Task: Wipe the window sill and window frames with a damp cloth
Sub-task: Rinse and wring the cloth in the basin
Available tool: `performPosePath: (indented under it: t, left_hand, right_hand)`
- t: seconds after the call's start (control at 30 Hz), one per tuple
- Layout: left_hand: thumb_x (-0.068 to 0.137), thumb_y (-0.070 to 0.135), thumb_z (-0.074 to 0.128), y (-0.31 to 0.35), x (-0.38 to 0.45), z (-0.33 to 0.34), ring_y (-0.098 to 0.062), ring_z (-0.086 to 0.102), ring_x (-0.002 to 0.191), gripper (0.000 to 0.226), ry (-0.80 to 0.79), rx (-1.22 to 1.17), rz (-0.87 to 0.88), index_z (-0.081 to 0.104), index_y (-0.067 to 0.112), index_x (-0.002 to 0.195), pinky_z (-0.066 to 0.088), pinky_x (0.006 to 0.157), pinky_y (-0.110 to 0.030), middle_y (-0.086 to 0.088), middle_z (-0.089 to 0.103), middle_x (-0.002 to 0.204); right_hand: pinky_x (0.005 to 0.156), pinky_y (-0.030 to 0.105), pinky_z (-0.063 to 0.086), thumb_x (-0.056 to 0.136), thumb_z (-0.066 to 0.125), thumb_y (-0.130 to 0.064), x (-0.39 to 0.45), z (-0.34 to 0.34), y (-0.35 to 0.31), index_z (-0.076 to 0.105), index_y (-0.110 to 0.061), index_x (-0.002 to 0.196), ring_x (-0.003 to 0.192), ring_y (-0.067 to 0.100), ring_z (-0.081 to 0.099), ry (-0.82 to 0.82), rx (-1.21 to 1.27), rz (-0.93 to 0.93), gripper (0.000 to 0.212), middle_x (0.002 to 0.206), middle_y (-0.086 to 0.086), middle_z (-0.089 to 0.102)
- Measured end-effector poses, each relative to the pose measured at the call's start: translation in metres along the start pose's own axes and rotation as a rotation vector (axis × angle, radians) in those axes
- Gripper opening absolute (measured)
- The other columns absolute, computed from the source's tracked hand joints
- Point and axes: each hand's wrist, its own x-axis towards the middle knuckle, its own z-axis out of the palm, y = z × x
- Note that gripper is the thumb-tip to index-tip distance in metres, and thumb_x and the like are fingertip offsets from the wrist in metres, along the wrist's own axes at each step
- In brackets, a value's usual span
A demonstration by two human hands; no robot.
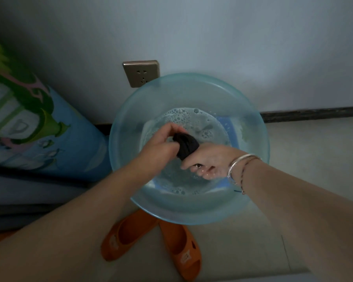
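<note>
A dark cloth (186, 146) is twisted into a tight roll above a clear blue basin (128, 123) that holds shallow soapy water with bubbles. My left hand (161, 145) grips the cloth's upper left end. My right hand (208, 161) grips its lower right end, fingers curled under it; a ring and silver bracelets show on that hand and wrist. Both hands hang over the middle of the basin. No window sill or frame is in view.
The basin stands on a pale tiled floor against a white wall with a wall socket (141, 73) just behind it. A pair of orange slippers (157, 241) lies in front of the basin. Blue and green patterned bedding (39, 129) fills the left side.
</note>
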Motion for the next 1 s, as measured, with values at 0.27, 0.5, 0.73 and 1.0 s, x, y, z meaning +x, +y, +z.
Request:
performPosePath:
  t: [0.27, 0.5, 0.73, 1.0]
  left_hand:
    - [0.083, 0.02, 0.065, -0.005, -0.008, -0.02, -0.018, 0.055, 0.094, 0.056, -0.165, 1.188, 0.545, 0.043, 0.029, 0.134, 0.044, 0.071, -0.027, -0.001, 0.046, 0.111]
    - [0.093, 0.027, 0.047, 0.018, -0.007, 0.003, -0.024, 0.065, 0.096, 0.017, -0.099, 1.74, 0.326, 0.061, 0.024, 0.102, 0.036, 0.065, -0.027, 0.001, 0.066, 0.104]
    - [0.084, 0.033, 0.053, 0.0, -0.001, 0.018, -0.027, 0.064, 0.088, 0.022, -0.066, 1.342, -0.053, 0.067, 0.018, 0.093, 0.042, 0.069, -0.028, -0.003, 0.069, 0.095]
    - [0.083, 0.012, 0.067, -0.006, 0.008, 0.017, -0.011, 0.022, 0.032, 0.042, -0.331, 0.603, -0.57, 0.034, 0.016, 0.057, 0.02, 0.037, -0.014, 0.001, 0.029, 0.044]
  right_hand:
    - [0.039, 0.015, 0.014, 0.09, 0.057, -0.012, -0.015, 0.01, -0.016, 0.04, -0.02, 0.061, 0.038, 0.004, 0.02, -0.322, -0.051, 0.061, 0.035, 0.049, -0.006, 0.035]
    - [0.045, 0.02, 0.031, 0.079, 0.058, -0.009, -0.016, 0.028, -0.017, 0.044, -0.015, 0.055, 0.044, 0.013, 0.038, 0.16, -0.593, -0.135, 0.028, 0.049, -0.002, 0.042]
    - [0.059, 0.03, 0.042, 0.09, 0.045, -0.011, -0.015, 0.024, -0.002, 0.06, -0.018, 0.082, 0.075, 0.022, 0.059, 0.618, -1.198, -0.459, 0.018, 0.083, 0.001, 0.064]
    - [0.055, 0.027, 0.034, 0.089, 0.049, -0.013, -0.01, 0.004, 0.007, 0.061, -0.018, 0.095, 0.081, 0.025, 0.065, 0.577, -1.509, -0.746, 0.015, 0.089, 0.002, 0.069]
